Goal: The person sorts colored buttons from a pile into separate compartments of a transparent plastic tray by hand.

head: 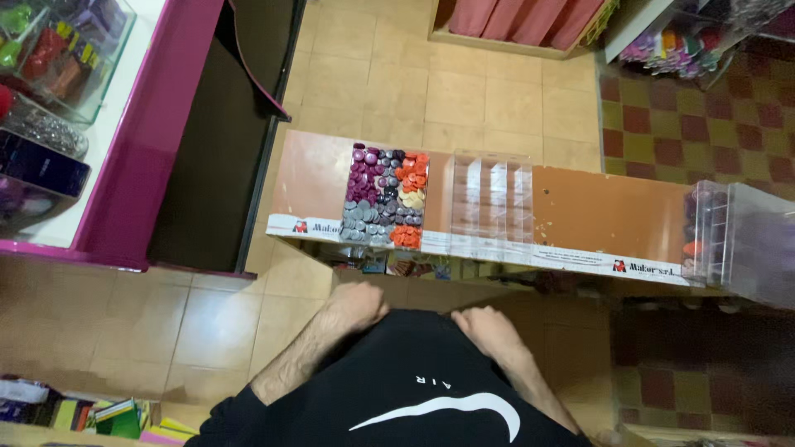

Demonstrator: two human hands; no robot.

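Right now we stand over a low orange table (613,211) that runs across the middle of the frame, and both our hands sit low, below its front edge. Our left hand (358,305) appears loosely curled at the centre bottom, near the edge under the button tray; our right hand (489,325) rests just right of it, knuckles up, fingers bent. Neither grasps anything we can see, though the fingertips are hidden, so we cannot tell for sure.

On the table, left of centre, lies a tray of buttons (386,197) sorted in purple, grey, orange and cream. Touching its right side is a clear divided box (491,200), its cells apparently empty. Another clear box (741,240) overhangs the right end.

We judge this a pause before handling, hands not yet on the work. Reaching next would mean lifting a hand up over the table edge towards the buttons.
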